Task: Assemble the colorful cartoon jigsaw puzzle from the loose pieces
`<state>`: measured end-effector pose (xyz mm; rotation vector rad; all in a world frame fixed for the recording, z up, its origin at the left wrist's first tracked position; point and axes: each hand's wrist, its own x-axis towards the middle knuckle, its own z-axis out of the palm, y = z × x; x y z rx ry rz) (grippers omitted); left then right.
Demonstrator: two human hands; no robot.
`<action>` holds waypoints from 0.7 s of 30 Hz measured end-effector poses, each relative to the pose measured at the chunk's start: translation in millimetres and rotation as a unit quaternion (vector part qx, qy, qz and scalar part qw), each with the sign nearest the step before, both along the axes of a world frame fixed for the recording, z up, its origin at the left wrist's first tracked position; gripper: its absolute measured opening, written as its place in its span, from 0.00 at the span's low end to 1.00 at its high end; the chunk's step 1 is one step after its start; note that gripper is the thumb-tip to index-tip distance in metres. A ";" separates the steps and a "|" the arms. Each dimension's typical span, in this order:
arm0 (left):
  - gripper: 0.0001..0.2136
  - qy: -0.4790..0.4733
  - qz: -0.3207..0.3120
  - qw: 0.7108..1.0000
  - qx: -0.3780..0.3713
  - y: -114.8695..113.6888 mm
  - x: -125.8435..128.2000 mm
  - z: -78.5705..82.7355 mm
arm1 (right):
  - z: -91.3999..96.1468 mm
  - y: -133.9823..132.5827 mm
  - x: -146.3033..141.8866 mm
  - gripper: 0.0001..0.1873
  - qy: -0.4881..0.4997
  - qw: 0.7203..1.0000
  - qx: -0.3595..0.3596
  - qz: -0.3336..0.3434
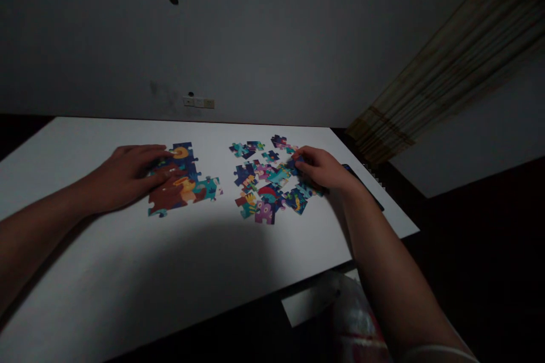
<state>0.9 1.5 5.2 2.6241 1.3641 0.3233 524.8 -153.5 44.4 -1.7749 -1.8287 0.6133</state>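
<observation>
A partly joined jigsaw puzzle (183, 184), showing a brown animal on dark blue, lies on the white table to the left. Across its left edge rests my left hand (131, 173), fingers stretched out and palm down. Several loose puzzle pieces (264, 212) in blue, teal and purple are spread to the right of the joined part, some overlapping. My right hand (319, 169) is at the right side of this pile, with thumb and fingers pinched on a dark blue puzzle piece (292, 165). The palm hides some pieces beneath it.
A dark, flat phone-like object (370, 191) lies beyond my right wrist, near the right edge of the white table (204, 261). The wall with sockets (198, 102) stands behind. A curtain (409, 91) hangs at right. Below the front edge is a clear bottle-like object (355, 312).
</observation>
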 end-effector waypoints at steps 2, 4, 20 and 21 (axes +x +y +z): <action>0.44 -0.006 0.003 1.000 0.002 0.6 -0.3 -0.7 | -2.5 2.4 6.5 0.18 -0.015 0.999 0.025 -0.030; 0.45 -0.012 0.001 1.000 0.002 0.9 -0.9 -1.9 | -4.7 4.5 12.3 0.16 -0.041 0.997 0.043 -0.047; 0.48 -0.007 0.011 1.000 -0.002 -3.2 1.4 1.2 | -8.2 4.0 31.1 0.17 -0.143 0.982 0.043 -0.120; 0.48 -0.007 0.011 1.000 -0.002 -2.9 0.9 0.9 | -7.3 3.5 29.6 0.17 -0.139 0.983 0.035 -0.117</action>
